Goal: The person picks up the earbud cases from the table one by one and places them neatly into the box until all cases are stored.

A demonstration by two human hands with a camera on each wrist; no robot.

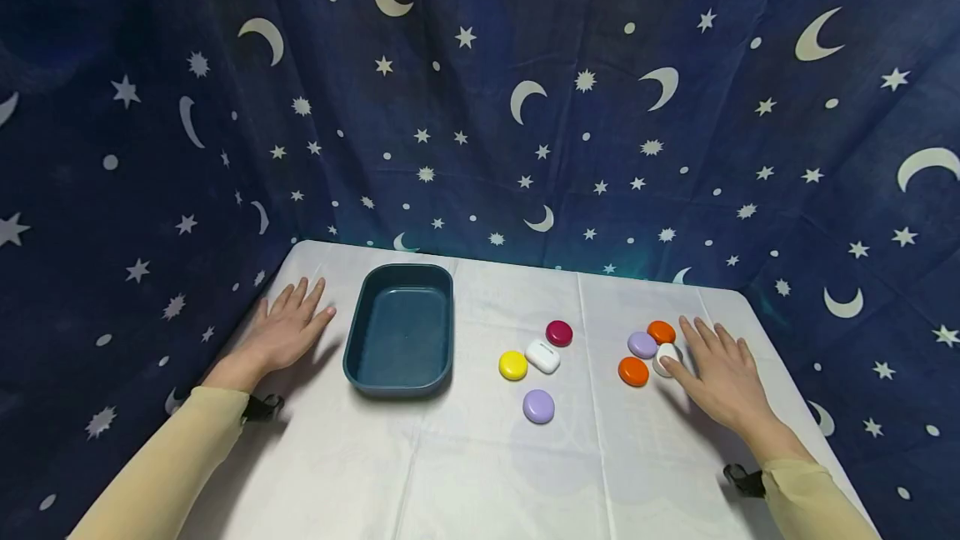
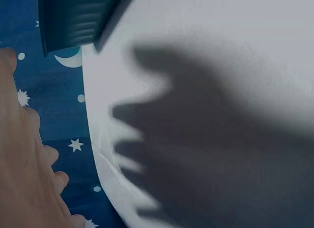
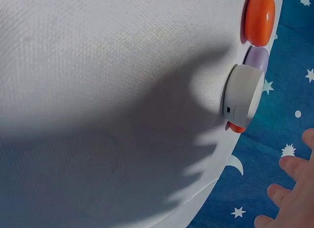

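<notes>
Lying near right fingers [image 1: 694, 342]: white case [image 3: 241, 95]

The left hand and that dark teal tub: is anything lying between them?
Nothing lies there: in the head view, the stretch from the left hand to the dark teal tub is bare white cloth, shaded in part.

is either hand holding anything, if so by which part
Nothing is held: the left hand is open beside the teal tray, the right hand open near the round white object.

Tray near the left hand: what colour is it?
Dark teal blue; the tray shows best in the head view.
</notes>
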